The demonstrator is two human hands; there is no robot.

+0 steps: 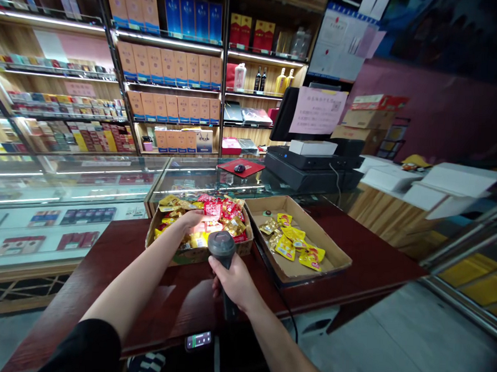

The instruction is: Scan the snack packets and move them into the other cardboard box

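My right hand (236,281) is wrapped round the handle of a dark grey barcode scanner (221,244), its head pointing at the cardboard box on the left. My left hand (193,218) reaches over this box (198,256), its fingers closed at the lower edge of a red snack packet (213,208). Bright light from the scanner falls on the packets beside the fingers. Red, yellow and gold packets (235,225) fill the box. To the right, a shallow cardboard tray (336,259) holds several yellow packets (286,247) and some gold ones.
Both containers stand on a dark red wooden desk (377,265). Behind are a glass counter (182,174), a mouse (239,168) on a red pad, and a monitor (286,114) above a black cash drawer (299,175). A lit phone (198,341) lies below the desk's front edge.
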